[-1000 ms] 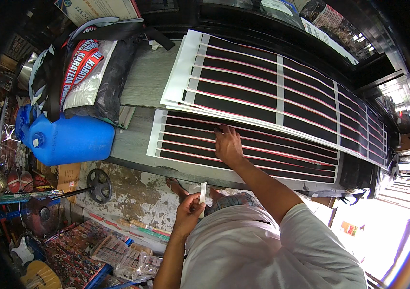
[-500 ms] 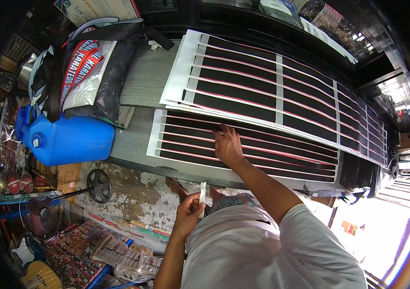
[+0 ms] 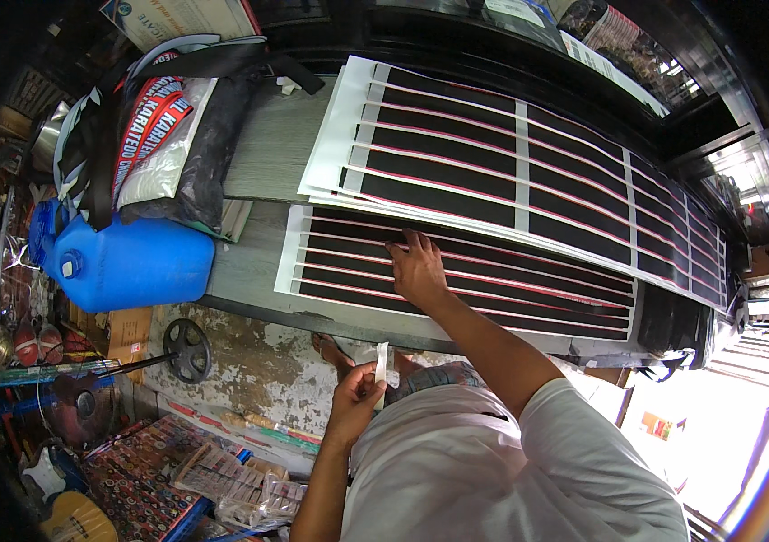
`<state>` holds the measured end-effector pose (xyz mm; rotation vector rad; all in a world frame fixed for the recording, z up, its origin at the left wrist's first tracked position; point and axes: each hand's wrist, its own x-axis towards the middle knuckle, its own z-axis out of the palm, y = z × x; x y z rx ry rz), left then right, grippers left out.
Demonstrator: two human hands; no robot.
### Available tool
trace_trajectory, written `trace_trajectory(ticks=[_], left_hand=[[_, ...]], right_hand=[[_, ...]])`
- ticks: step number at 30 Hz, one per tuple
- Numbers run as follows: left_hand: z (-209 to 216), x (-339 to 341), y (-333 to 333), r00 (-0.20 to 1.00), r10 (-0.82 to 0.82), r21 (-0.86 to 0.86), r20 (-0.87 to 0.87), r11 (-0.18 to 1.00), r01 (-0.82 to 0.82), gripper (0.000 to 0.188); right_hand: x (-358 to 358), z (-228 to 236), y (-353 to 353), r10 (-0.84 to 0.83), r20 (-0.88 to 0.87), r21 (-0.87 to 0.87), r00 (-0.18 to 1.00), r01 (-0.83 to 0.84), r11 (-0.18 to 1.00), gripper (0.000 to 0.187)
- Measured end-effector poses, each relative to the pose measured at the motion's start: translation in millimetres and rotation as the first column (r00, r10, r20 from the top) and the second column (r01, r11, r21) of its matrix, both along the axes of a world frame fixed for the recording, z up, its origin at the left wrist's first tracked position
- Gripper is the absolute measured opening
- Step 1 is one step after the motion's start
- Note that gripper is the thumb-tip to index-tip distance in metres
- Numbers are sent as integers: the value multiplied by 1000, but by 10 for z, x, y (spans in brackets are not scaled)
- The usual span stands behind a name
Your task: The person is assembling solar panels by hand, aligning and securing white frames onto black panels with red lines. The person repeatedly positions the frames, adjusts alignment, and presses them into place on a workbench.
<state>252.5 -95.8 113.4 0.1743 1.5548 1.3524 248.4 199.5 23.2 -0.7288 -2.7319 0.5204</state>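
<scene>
My left hand (image 3: 357,404) is closed, with a narrow white strip (image 3: 382,359) pinched upright between thumb and fingers in front of my body. What the strip is made of cannot be made out. On the table, my right hand (image 3: 419,274) rests on the smaller sheet (image 3: 348,262), fingertips down and slightly apart, with no object seen in it. That sheet carries long black bands divided by white and red lines, with a white margin at its left end. Beyond it lies a larger sheet stack (image 3: 456,154) with a similar pattern, overlapping its far edge.
A blue plastic jug (image 3: 136,266) lies at the table's left, below a black, red and white bag (image 3: 145,135) with straps. The grey tabletop (image 3: 262,154) shows between bag and sheets. Plastic-wrapped packets (image 3: 240,483) and a black handwheel (image 3: 187,350) are lower left.
My right hand has shifted slightly left along the smaller sheet, and its fingers have spread a little. My left hand holds the white strip in nearly the same place.
</scene>
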Motion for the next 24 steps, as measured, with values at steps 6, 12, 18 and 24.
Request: trace_trajectory(ticks=[6,12,18,24], left_hand=[[3,-7,-11,1000,9,-4,4,1000,-9,37],[16,2,-1,1000,12,-5,5,1000,-12,34],[-25,-15,-13,1000,16,5,-18,1000,-16,34],[-40,-22,27,1000,-22,-11,-21,1000,22,34]], right_hand=[[-12,64,35,-8,52,-49,999,10,999,42],[73,99,89,5,31,1,1000,-5,1000,41],[303,186,130,-159,-46,-129,986,152,980,41],[333,106,94,-12,5,-54,1000,12,998,46]])
